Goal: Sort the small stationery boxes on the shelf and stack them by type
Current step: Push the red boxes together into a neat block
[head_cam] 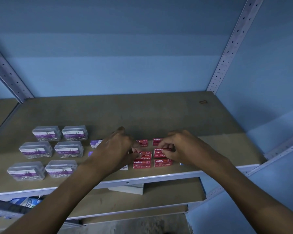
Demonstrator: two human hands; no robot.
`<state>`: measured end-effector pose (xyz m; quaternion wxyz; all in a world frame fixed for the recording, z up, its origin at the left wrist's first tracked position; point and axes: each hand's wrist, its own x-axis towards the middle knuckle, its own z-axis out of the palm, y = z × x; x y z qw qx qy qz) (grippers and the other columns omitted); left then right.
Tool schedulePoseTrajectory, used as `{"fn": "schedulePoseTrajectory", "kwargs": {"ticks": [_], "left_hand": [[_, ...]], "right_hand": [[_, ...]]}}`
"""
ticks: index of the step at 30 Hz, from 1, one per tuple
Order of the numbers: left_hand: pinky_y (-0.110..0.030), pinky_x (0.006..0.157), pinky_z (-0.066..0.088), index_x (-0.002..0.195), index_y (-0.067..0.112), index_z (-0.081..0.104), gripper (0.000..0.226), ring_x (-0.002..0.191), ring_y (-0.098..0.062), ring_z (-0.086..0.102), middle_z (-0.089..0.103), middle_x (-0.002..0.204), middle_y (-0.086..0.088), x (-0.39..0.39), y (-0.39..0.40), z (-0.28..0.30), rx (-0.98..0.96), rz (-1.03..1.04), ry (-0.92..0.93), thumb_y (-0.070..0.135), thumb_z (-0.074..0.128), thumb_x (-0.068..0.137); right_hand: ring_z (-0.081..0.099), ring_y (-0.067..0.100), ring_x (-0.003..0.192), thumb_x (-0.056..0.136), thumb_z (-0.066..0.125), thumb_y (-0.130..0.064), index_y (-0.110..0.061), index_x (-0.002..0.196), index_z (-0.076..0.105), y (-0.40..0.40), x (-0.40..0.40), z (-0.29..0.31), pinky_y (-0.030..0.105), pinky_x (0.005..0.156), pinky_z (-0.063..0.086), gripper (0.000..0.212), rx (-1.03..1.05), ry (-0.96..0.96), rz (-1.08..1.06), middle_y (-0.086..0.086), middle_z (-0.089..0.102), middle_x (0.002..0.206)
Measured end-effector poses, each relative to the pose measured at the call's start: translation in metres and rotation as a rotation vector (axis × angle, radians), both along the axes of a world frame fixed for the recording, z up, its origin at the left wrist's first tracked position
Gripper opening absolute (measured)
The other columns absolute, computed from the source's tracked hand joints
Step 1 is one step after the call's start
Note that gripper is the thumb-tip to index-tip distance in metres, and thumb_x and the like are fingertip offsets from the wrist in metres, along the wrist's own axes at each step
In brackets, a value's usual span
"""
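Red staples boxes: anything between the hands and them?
Nothing visible. The left hand touches the middle-left staples box, and the right hand pinches the middle-right staples box.

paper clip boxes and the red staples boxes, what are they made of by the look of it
The paper clip boxes look like clear hard plastic, slightly frosted: metal clips show through the walls under a purple label. The red staples boxes look like thin printed cardboard with a matte finish: opaque, sharp folded edges, white lettering. The shelf board under them looks like bare brown fibreboard, though that is less sure.
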<state>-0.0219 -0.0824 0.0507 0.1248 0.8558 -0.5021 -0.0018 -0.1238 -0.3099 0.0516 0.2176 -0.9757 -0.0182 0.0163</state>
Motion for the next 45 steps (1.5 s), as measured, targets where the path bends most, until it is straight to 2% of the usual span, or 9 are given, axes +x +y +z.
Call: {"fn": "schedulePoseTrajectory", "kwargs": {"ticks": [5,9,19,24,27,31,35,39,45], "left_hand": [[-0.017,0.069,0.039,0.114,0.043,0.068,0.027,0.104,-0.007,0.047,0.069,0.107,0.018,-0.004,0.005,0.0,-0.004,0.033,0.006,0.046,0.063,0.088],[-0.024,0.079,0.05,0.116,0.04,0.067,0.029,0.112,-0.009,0.05,0.067,0.114,0.011,-0.007,0.007,-0.002,0.0,0.058,0.023,0.048,0.062,0.088],[-0.024,0.072,0.051,0.105,0.04,0.073,0.02,0.1,-0.01,0.056,0.07,0.108,0.013,-0.011,0.004,0.0,-0.016,0.06,0.04,0.04,0.069,0.085],[-0.005,0.064,0.032,0.106,0.038,0.073,0.02,0.097,-0.003,0.052,0.069,0.105,0.018,-0.007,0.004,-0.001,0.015,0.012,0.072,0.041,0.066,0.087],[-0.013,0.067,0.044,0.102,0.038,0.073,0.017,0.096,-0.001,0.049,0.071,0.101,0.019,-0.003,0.004,-0.002,0.025,-0.001,0.079,0.041,0.065,0.087],[-0.024,0.075,0.052,0.104,0.037,0.072,0.025,0.098,-0.006,0.053,0.071,0.104,0.017,-0.005,0.003,0.0,0.034,-0.003,0.085,0.05,0.066,0.084],[-0.023,0.081,0.051,0.11,0.037,0.071,0.04,0.103,-0.013,0.058,0.069,0.113,0.013,-0.009,0.002,0.0,0.061,-0.02,0.09,0.059,0.069,0.077],[-0.018,0.083,0.043,0.114,0.038,0.069,0.036,0.11,-0.011,0.052,0.069,0.115,0.012,-0.01,-0.002,-0.009,0.065,-0.008,0.077,0.054,0.068,0.081],[-0.032,0.087,0.054,0.115,0.04,0.068,0.039,0.108,-0.012,0.054,0.07,0.112,0.013,-0.01,-0.009,-0.02,0.059,0.018,0.073,0.058,0.066,0.08]], "right_hand": [[0.059,0.002,0.08,0.091,0.072,-0.028,-0.028,0.112,0.077,-0.001,-0.004,0.003,0.021,0.07,0.053,0.022,-0.023,0.009,0.012,-0.011,0.067,0.099],[0.064,0.005,0.083,0.091,0.071,-0.025,-0.027,0.11,0.077,0.002,-0.007,0.001,0.029,0.074,0.058,0.021,-0.033,0.011,0.024,-0.01,0.071,0.101],[0.067,0.003,0.083,0.092,0.071,-0.024,-0.027,0.111,0.077,0.005,-0.008,-0.006,0.026,0.077,0.059,0.021,-0.002,0.077,0.02,-0.009,0.075,0.102],[0.067,0.003,0.084,0.093,0.068,-0.023,-0.026,0.11,0.077,0.004,-0.007,-0.008,0.025,0.078,0.059,0.019,0.013,0.1,0.018,-0.009,0.075,0.104],[0.068,0.008,0.082,0.095,0.065,-0.032,-0.023,0.102,0.078,0.003,-0.007,-0.008,0.034,0.076,0.06,0.017,0.0,0.115,0.023,-0.006,0.075,0.098],[0.065,0.002,0.097,0.083,0.077,-0.051,-0.03,0.124,0.069,0.003,-0.012,-0.001,0.026,0.086,0.058,0.047,0.017,0.184,0.045,-0.012,0.071,0.117],[0.064,0.004,0.101,0.083,0.08,-0.041,-0.031,0.126,0.067,0.005,-0.013,-0.003,0.021,0.085,0.053,0.045,-0.037,0.209,0.055,-0.009,0.069,0.123],[0.063,0.003,0.096,0.085,0.078,-0.038,-0.032,0.124,0.069,0.005,-0.01,-0.007,0.014,0.075,0.046,0.04,-0.05,0.201,0.037,-0.008,0.071,0.12],[0.065,0.009,0.104,0.087,0.078,-0.037,-0.03,0.127,0.067,0.007,-0.009,-0.008,0.022,0.086,0.054,0.043,-0.045,0.209,0.04,-0.005,0.07,0.124]]}}
